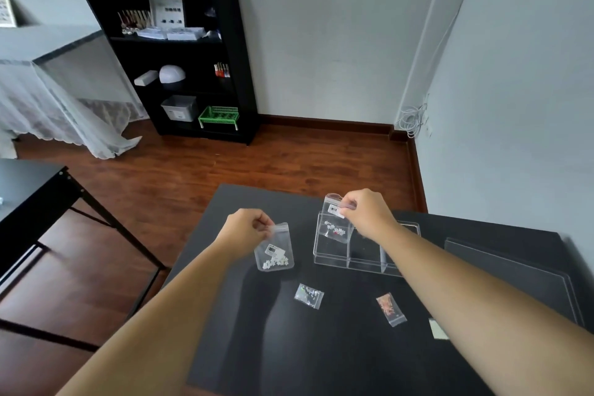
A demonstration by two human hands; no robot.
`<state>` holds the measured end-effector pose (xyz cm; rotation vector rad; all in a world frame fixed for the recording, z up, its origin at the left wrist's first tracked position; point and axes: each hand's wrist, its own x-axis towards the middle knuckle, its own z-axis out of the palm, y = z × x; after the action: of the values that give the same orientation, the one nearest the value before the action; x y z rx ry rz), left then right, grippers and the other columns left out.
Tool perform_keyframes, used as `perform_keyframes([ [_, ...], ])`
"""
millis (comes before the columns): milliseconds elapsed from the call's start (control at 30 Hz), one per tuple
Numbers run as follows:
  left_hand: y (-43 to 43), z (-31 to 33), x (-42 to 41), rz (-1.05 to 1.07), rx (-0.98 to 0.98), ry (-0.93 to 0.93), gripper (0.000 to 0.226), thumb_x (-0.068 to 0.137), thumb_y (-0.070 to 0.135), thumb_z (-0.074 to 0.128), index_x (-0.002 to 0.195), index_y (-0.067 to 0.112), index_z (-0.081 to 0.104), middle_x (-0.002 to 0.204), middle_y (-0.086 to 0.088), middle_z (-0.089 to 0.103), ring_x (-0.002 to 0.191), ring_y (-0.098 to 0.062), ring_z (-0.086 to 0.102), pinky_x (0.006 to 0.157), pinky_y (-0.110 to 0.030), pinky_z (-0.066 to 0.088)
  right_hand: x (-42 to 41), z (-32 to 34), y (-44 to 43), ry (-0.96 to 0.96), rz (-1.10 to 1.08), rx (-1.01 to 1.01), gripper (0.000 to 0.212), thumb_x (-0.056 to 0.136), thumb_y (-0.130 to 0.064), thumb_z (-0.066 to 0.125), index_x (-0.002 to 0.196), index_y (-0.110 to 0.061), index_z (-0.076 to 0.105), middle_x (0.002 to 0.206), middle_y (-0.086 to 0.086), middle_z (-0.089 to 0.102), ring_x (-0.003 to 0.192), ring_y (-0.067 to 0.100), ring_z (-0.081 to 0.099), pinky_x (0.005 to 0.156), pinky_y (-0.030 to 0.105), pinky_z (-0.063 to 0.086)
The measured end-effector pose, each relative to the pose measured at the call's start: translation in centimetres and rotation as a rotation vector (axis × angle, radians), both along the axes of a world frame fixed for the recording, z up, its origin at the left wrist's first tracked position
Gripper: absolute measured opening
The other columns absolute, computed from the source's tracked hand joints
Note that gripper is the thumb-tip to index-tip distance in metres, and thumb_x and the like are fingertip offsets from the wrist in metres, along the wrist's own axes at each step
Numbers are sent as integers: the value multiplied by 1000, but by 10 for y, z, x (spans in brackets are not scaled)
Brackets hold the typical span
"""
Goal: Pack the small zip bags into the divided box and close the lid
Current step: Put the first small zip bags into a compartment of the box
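**Four zip bags in view: two loose, two pinched, one going into the box**

Nearest, on the black table [321,363]: 2 loose bags. The silver bag [309,295] lies flat near centre; the pink bag [391,309] lies to its right, apart from it. Neither touches a hand. A pale card [438,328] sits further right, partly hidden behind the right forearm.

Further back, 2 bags in hands. Left hand [246,230] pinches shut on the top corner of the white-bead bag [274,249], which hangs tilted, left of the box; can't tell if its bottom edge touches the table. Right hand [368,212] pinches the top strip of the labelled bag [334,222], held upright with its lower half inside the leftmost compartment.

1 clear box [350,259], divided, right of the left hand and under the right wrist. Lid [408,227] is open, behind the arm.

Far: 1 black shelf [180,51] against the wall.
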<state>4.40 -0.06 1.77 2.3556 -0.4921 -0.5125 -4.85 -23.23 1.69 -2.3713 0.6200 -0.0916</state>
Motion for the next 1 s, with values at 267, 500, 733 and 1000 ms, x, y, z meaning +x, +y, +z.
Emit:
perform_keyframes([
  [267,-20,-4,11,-23,-50,10,15,75,6,69,77,21,68,80,-3,72,82,-13,64,73,-20,47,19,-26,2,308,143,-295,16,91,-16,58,85,-20,72,92,3,75,94,26,64,98,38,37],
  [500,-30,-10,14,-34,-79,30,17,75,6,70,77,22,69,75,3,69,68,-3,58,59,-5,41,20,-42,8,334,252,-649,29,78,6,59,69,-21,67,73,-3,67,84,22,53,88,34,32],
  [733,-33,-14,11,-7,-85,36,17,75,4,68,76,21,69,74,3,68,69,-5,58,56,-2,40,20,-47,10,336,254,-636,34,69,9,55,60,-24,54,66,-6,58,77,20,41,82,32,27],
  [1000,-33,-13,12,1,-89,44,15,76,4,68,80,18,70,78,-2,70,70,-7,60,63,-10,43,17,-52,6,189,225,-548,16,85,-30,67,98,-21,66,96,-3,71,96,21,54,86,33,32],
])
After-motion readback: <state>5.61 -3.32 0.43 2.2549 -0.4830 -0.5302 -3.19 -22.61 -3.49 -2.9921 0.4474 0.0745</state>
